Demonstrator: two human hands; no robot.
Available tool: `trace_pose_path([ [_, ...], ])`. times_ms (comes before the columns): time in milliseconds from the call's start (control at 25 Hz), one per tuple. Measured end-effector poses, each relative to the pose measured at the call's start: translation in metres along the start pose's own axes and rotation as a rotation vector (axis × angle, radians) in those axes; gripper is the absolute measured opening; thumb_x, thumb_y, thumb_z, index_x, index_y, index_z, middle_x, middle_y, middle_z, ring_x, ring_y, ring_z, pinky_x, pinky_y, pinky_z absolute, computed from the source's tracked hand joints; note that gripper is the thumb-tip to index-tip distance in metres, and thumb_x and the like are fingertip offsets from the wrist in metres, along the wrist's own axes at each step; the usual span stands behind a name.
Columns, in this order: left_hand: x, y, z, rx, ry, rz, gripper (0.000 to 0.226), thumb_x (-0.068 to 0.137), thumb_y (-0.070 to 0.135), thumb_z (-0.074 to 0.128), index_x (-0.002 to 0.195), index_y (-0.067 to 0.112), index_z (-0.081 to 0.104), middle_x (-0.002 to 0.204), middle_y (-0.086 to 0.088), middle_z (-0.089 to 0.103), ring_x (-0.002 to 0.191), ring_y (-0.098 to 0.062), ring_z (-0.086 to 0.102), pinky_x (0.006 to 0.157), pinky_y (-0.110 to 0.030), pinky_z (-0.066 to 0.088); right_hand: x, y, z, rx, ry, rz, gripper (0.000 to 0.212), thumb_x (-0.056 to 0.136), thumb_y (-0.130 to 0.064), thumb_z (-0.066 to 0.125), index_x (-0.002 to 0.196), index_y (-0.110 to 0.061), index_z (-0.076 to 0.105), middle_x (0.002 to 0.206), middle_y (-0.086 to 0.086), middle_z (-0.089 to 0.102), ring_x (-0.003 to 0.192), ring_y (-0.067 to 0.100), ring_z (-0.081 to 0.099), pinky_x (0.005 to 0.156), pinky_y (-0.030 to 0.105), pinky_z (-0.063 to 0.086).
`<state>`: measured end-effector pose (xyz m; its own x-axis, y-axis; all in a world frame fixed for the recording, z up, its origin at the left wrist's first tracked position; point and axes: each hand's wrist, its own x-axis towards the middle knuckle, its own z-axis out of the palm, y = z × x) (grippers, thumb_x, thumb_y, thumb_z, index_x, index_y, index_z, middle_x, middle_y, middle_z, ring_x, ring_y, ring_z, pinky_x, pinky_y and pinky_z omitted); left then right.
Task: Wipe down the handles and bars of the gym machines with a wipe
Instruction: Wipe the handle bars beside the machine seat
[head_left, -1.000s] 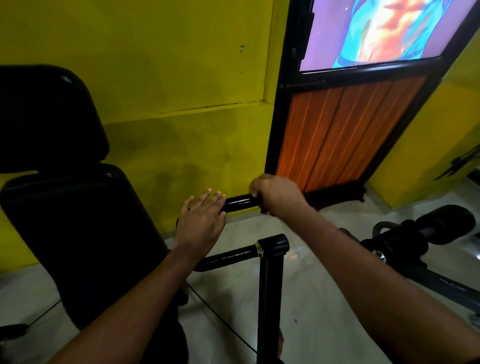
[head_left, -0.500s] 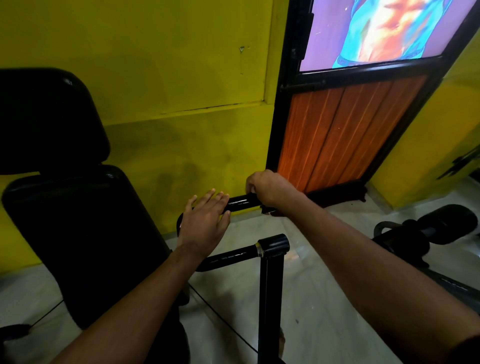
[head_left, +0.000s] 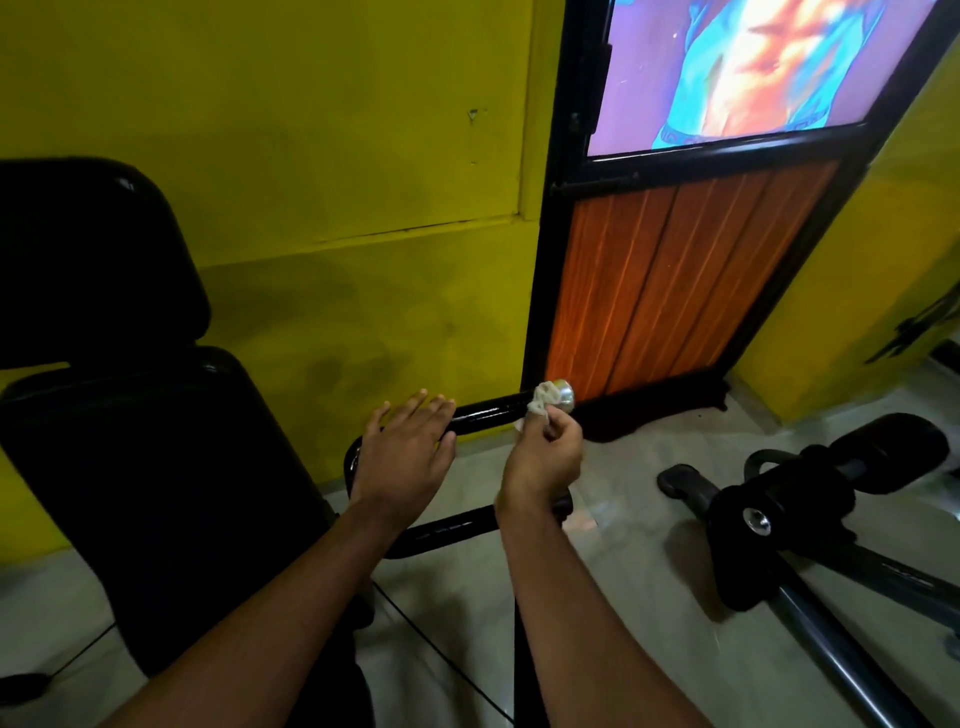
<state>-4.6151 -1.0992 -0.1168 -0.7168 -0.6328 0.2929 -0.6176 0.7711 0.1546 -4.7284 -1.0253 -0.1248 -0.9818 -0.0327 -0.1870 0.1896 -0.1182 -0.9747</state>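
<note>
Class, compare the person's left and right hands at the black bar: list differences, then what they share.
The left hand lies flat on the black bar, fingers straight, holding nothing; the right hand is curled, pinching a white wipe. The left hand sits near the bar's bend; the right hand is at its chrome end cap. Both are at the same bar.

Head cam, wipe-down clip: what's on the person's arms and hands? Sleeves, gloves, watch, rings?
Nothing worn that shows. The left hand and right hand are bare: no gloves, no rings visible. The left forearm and right forearm are bare to the frame's bottom edge: no sleeves, watch or bands in view.
</note>
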Motion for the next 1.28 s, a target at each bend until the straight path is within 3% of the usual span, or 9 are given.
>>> trace_pose_path([
  [120, -0.001, 0.001, -0.003, -0.001, -0.022, -0.005, 0.054, 0.097, 0.043, 0.026, 0.139, 0.022, 0.053, 0.142, 0.004, 0.053, 0.139, -0.014, 0.039, 0.111, -0.045, 0.03, 0.002, 0.001, 0.015, 0.237, -0.003, 0.372, 0.012, 0.096, -0.007, 0.058, 0.107, -0.012, 0.061, 0.097, 0.005, 0.066, 0.079, 0.009, 0.063, 0.071, 0.026, 0.053],
  [240, -0.002, 0.001, -0.002, -0.005, -0.033, -0.005, 0.051, 0.097, 0.041, 0.033, 0.141, 0.022, 0.05, 0.145, 0.004, 0.05, 0.141, -0.015, 0.036, 0.113, -0.046, 0.028, 0.008, -0.002, 0.011, 0.515, -0.076, 0.564, 0.026, 0.097, 0.006, 0.049, 0.122, 0.001, 0.056, 0.086, 0.007, 0.06, 0.077, 0.014, 0.058, 0.096, 0.04, 0.052],
  [360, -0.004, 0.001, -0.002, 0.023, -0.029, 0.005, 0.052, 0.097, 0.041, 0.032, 0.141, 0.021, 0.051, 0.144, 0.003, 0.051, 0.14, -0.015, 0.037, 0.112, -0.046, 0.029, 0.01, -0.003, 0.001, 0.614, -0.256, 0.646, 0.021, 0.098, 0.006, 0.046, 0.114, -0.002, 0.058, 0.093, 0.01, 0.06, 0.084, 0.017, 0.061, 0.097, 0.035, 0.051],
  [600, -0.004, 0.003, -0.006, 0.037, -0.067, 0.017, 0.051, 0.099, 0.038, 0.036, 0.146, 0.02, 0.042, 0.151, 0.002, 0.043, 0.144, -0.015, 0.03, 0.115, -0.043, 0.024, 0.015, 0.001, 0.004, 0.784, -0.371, 0.767, 0.026, 0.102, 0.004, 0.036, 0.107, -0.007, 0.059, 0.102, 0.01, 0.064, 0.095, 0.018, 0.062, 0.091, 0.032, 0.052],
  [800, -0.016, 0.008, -0.012, 0.046, -0.125, 0.032, 0.057, 0.101, 0.032, 0.042, 0.153, 0.018, 0.025, 0.159, -0.002, 0.026, 0.148, -0.017, 0.019, 0.119, -0.039, 0.011, -0.005, -0.001, -0.003, 0.462, -0.444, 0.673, 0.016, 0.098, 0.008, 0.046, 0.099, -0.001, 0.06, 0.093, 0.013, 0.064, 0.088, 0.018, 0.063, 0.094, 0.031, 0.052],
  [960, -0.035, 0.009, -0.026, 0.051, -0.139, 0.011, 0.058, 0.101, 0.032, 0.041, 0.154, 0.018, 0.023, 0.161, -0.001, 0.02, 0.149, -0.016, 0.014, 0.12, -0.036, 0.008, -0.031, -0.014, -0.02, 0.2, -0.608, 0.57, 0.019, 0.093, 0.007, 0.052, 0.082, -0.003, 0.064, 0.08, 0.013, 0.067, 0.075, 0.021, 0.065, 0.083, 0.033, 0.054],
  [1120, -0.065, 0.001, -0.05, -0.005, -0.114, -0.156, 0.054, 0.1, 0.032, 0.045, 0.151, 0.019, 0.034, 0.157, 0.0, 0.032, 0.145, -0.015, 0.027, 0.115, -0.033, 0.024, -0.052, -0.032, -0.018, -0.092, -0.772, 0.369, 0.019, 0.091, -0.001, 0.051, 0.09, -0.008, 0.068, 0.083, 0.011, 0.068, 0.074, 0.021, 0.061, 0.061, 0.03, 0.05],
  [1280, -0.119, -0.015, -0.078, -0.015, -0.008, -0.426, 0.046, 0.097, 0.031, 0.048, 0.142, 0.02, 0.049, 0.144, 0.0, 0.051, 0.133, -0.018, 0.046, 0.108, -0.033, 0.039, -0.072, -0.031, -0.014, -0.245, -0.982, 0.273, 0.012, 0.09, -0.003, 0.055, 0.082, -0.006, 0.063, 0.074, 0.009, 0.061, 0.07, 0.022, 0.055, 0.062, 0.032, 0.048],
])
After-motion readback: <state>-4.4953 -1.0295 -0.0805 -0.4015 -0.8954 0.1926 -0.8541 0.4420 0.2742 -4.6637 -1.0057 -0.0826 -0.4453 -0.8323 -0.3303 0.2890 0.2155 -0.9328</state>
